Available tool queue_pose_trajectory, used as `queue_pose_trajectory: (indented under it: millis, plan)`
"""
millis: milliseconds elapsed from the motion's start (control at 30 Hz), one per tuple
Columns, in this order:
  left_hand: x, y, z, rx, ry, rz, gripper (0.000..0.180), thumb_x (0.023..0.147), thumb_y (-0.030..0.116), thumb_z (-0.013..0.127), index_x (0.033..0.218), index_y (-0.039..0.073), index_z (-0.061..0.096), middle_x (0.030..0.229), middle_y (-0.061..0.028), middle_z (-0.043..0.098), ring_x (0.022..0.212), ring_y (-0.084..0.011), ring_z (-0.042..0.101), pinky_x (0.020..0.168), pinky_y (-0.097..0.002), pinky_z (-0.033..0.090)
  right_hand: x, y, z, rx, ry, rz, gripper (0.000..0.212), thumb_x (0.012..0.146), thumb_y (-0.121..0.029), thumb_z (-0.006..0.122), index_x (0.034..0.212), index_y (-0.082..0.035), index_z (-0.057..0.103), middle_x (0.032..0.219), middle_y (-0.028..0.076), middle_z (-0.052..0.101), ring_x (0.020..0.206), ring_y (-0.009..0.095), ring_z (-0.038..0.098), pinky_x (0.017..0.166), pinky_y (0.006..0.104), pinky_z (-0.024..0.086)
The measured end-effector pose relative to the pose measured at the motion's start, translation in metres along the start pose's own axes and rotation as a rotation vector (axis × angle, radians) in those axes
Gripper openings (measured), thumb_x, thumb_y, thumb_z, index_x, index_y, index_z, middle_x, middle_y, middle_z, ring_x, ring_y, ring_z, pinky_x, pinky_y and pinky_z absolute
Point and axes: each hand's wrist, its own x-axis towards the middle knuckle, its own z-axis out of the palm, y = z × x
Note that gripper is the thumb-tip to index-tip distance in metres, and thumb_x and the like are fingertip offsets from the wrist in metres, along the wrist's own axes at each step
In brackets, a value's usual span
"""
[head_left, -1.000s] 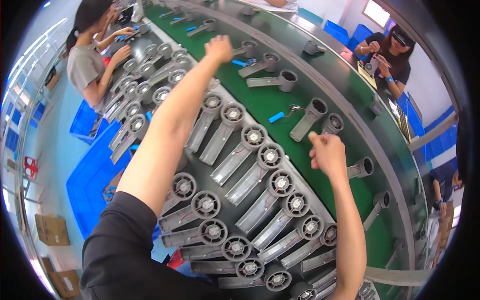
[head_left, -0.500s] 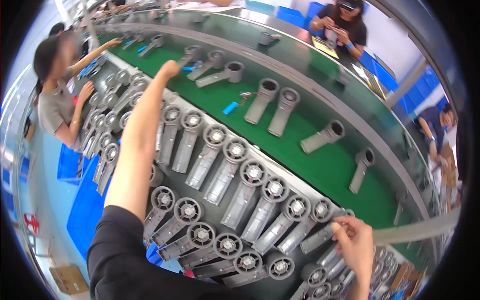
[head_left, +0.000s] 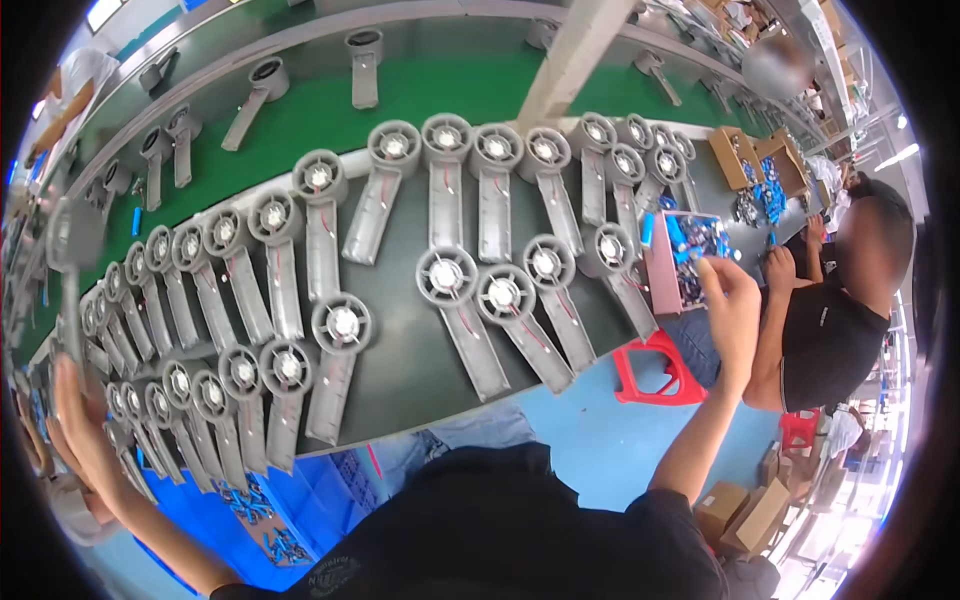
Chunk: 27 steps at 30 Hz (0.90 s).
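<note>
My left hand [head_left: 82, 425], at the far left, is closed around the handle of a grey handheld fan housing [head_left: 75, 235], which stands upright above it and is smeared by motion. Over on the right, my right hand [head_left: 732, 310] hangs over the rim of a pink box [head_left: 662, 265], its fingers curled at the contents. Blue battery cells with leads [head_left: 690, 238] fill that box. Whatever the fingertips pinch is hidden. Between my hands, rows of grey fan housings [head_left: 480, 300] lie open side up, with round motor mounts and red wires showing.
Behind the bench [head_left: 400, 375] runs a green conveyor belt [head_left: 310, 125] carrying more housings. A beige post [head_left: 575, 60] rises at its edge. Cardboard boxes of blue cells [head_left: 770, 190] stand at the far right, near a seated person [head_left: 830, 330]. A red stool [head_left: 655, 370] and blue crates [head_left: 300, 510] are below.
My view has swung to the right. My left hand has come off the belt with a fan housing in it. My right hand has moved from the housings to the pink box.
</note>
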Motion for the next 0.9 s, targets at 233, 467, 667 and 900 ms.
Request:
queue_pose_trajectory:
  millis: [233,467,667,900]
  plan:
    - [-0.234,0.151,0.128,-0.093,-0.342,-0.220,0.020,0.103,0.017,0.046,0.106,0.001,0.058,0.083,-0.0048,0.057,0.066,-0.0134,0.049,0.054,-0.0301,0.035,0.004,-0.001,0.041,-0.311,-0.296,-0.199,0.023,0.077,-0.015,0.068,0.094,0.000,0.072,0.081,0.020,0.069,0.076,0.033,0.068,0.070,0.0405,0.053]
    - [-0.300,0.164,0.195,-0.097,-0.474,-0.129,0.018,0.103,0.015,0.040,0.094,0.002,0.048,0.058,-0.0139,0.049,0.048,-0.0288,0.049,0.049,-0.0406,0.035,0.008,0.011,0.046,-0.470,-0.388,-0.450,0.027,0.072,-0.010,0.070,0.098,-0.007,0.074,0.080,0.021,0.069,0.079,0.038,0.067,0.077,0.0442,0.054]
    - [-0.309,0.147,0.218,-0.144,-0.446,-0.143,0.017,0.103,0.015,0.041,0.095,0.001,0.048,0.057,-0.0129,0.050,0.049,-0.0290,0.050,0.048,-0.0400,0.036,0.016,0.029,0.055,-0.512,-0.302,-0.540,0.018,0.078,-0.013,0.070,0.094,-0.006,0.072,0.074,0.019,0.067,0.075,0.036,0.067,0.071,0.0443,0.053]
    - [-0.292,0.152,0.204,0.029,-0.401,-0.003,0.022,0.097,0.017,0.056,0.110,-0.001,0.057,0.059,-0.0090,0.054,0.049,-0.0242,0.052,0.048,-0.0355,0.037,-0.009,-0.015,0.009,0.393,-0.226,-0.099,0.015,0.091,-0.017,0.068,0.094,-0.002,0.069,0.056,-0.008,0.048,0.048,0.001,0.039,0.044,0.0204,0.027]
